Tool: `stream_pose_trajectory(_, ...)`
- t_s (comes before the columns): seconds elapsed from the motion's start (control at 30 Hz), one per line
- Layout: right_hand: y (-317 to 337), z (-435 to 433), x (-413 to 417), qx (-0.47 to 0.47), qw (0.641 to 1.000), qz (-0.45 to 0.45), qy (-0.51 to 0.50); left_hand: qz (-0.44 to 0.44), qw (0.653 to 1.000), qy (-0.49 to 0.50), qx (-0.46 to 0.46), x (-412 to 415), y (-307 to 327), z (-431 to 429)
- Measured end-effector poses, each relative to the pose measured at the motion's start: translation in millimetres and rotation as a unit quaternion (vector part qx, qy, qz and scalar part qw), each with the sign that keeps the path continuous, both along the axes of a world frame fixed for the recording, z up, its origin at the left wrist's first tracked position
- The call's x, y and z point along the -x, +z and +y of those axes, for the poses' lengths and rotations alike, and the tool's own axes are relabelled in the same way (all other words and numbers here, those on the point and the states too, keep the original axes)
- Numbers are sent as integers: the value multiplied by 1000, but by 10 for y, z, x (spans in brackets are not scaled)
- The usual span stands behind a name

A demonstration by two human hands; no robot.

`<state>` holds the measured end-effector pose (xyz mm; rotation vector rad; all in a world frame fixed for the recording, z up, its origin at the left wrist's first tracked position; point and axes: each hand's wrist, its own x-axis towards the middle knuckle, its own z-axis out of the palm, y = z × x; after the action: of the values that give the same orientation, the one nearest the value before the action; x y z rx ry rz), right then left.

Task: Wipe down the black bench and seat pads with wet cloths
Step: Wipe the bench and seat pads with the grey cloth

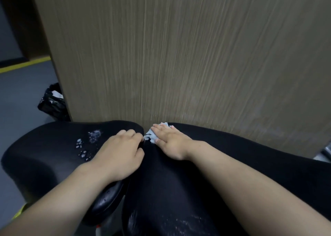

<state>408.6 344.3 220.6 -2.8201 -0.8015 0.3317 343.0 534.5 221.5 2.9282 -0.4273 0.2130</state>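
Pressing the wet cloth point(150, 137) flat under straight fingers point(159, 127), right hand point(170, 142) is working the bench pad point(179, 191) by the wall point(179, 56) | left hand point(121, 151) is curling its fingers over the seat pad point(44, 155) edge | cloth's looking soft, light, soggy, so I'd palm it flat

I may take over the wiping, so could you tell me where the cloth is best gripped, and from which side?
Pinch the crumpled corner of the cloth that sticks out left of the right hand, coming from above the gap between the pads. The flat hand covers the rest, and the wall stands right behind it.
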Motion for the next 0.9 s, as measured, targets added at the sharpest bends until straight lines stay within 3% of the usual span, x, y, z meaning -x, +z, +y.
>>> stream_pose_trajectory(0.3,-28,-97,-576,-2,998,-3,-65,8,1000,-1,5,-26,-39,-338)
stream_pose_trajectory(0.9,-43,-1561,-245,21,985,-23,-168,92,989,-112,-5,73,7,-1384)
